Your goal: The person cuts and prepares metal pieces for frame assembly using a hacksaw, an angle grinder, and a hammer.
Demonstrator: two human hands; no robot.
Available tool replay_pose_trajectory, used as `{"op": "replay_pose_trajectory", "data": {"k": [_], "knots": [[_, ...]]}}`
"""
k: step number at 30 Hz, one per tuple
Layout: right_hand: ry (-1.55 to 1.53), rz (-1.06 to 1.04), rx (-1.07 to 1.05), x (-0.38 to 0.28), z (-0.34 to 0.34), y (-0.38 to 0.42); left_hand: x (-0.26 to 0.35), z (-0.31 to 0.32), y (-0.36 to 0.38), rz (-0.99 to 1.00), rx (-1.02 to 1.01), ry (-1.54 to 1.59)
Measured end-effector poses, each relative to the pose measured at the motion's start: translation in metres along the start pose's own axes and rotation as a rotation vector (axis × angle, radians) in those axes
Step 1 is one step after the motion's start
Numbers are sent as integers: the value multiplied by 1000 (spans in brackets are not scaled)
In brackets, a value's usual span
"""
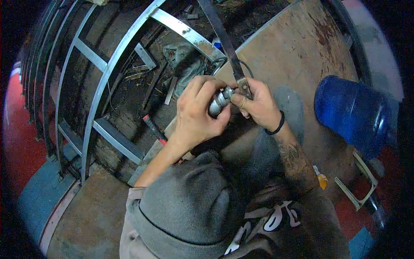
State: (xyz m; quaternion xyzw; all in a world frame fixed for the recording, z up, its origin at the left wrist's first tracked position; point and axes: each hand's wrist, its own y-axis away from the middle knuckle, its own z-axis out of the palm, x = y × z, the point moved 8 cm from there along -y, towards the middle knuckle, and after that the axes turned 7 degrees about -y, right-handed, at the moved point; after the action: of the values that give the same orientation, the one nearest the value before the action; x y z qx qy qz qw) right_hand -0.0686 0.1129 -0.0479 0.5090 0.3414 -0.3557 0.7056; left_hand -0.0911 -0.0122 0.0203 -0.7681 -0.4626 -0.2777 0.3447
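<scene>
My left hand [196,110] is closed around a short silver-grey ribbed metal part [219,102]. At the part's upper right end, the thumb of my right hand [258,103] presses close to it. A long dark toothed blade [225,41], like a saw, rises up and left from my right hand, its riveted lower end between the fingers. A black band circles my right wrist. The palm side of both hands is hidden.
Curved metal frames [114,60] stand at the left over littered ground. A brown board [280,47] lies beyond my hands. On the right are a blue plastic jug [351,114] and a pale bracket-shaped frame [358,198]. A red-tipped tool [153,128] lies left of my forearm.
</scene>
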Motion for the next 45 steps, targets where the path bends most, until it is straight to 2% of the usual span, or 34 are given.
{"op": "replay_pose_trajectory", "data": {"k": [5, 7, 8, 10, 11, 13, 14, 16, 17, 18, 20, 24, 27, 29, 32, 33, 35, 45], "knots": [[48, -69, 32, -8, -2, 19, -6, 0, -1, 5, 38, -13], [276, 7, 161, -23, -12, 46, -10, -2, -1, -9, 52, -55], [274, 9, 160, -32, -9, 56, -10, -2, -2, -11, 50, -57], [623, -107, 125, -54, 1, 73, -13, -1, -2, -60, 23, -54], [619, -105, 129, -50, 2, 79, -12, 1, -1, -58, 17, -54], [666, -348, 66, -59, 16, 91, -17, 3, 0, -167, 20, -8], [665, -350, 69, -58, 18, 93, -18, 4, 0, -164, 20, -8], [762, -245, 5, -48, 24, 93, -10, -4, -1, -30, 146, -49], [786, -329, 31, -51, 25, 92, -9, -4, -1, -27, 145, -50], [784, -332, 31, -53, 26, 92, -9, -5, -1, -24, 145, -42], [792, -178, 3, -45, 26, 91, -8, -7, 0, -23, 142, -37], [804, -206, 0, -40, 24, 92, -10, -4, -3, -34, 137, -54], [821, -305, 44, -42, 23, 113, -14, -4, -5, -45, 142, -74], [974, -128, 65, -29, 14, 129, -18, -6, -6, -68, 123, -68], [967, -55, 7, -29, 8, 126, -14, -5, -9, -50, 149, -62], [966, -54, 13, -28, 7, 118, -11, -3, -9, -46, 146, -59], [862, -256, 82, -41, 11, 93, -4, 2, -10, -6, 121, -78], [797, -210, 72, -48, 12, 93, -7, 3, -11, -28, 117, -61]]}}
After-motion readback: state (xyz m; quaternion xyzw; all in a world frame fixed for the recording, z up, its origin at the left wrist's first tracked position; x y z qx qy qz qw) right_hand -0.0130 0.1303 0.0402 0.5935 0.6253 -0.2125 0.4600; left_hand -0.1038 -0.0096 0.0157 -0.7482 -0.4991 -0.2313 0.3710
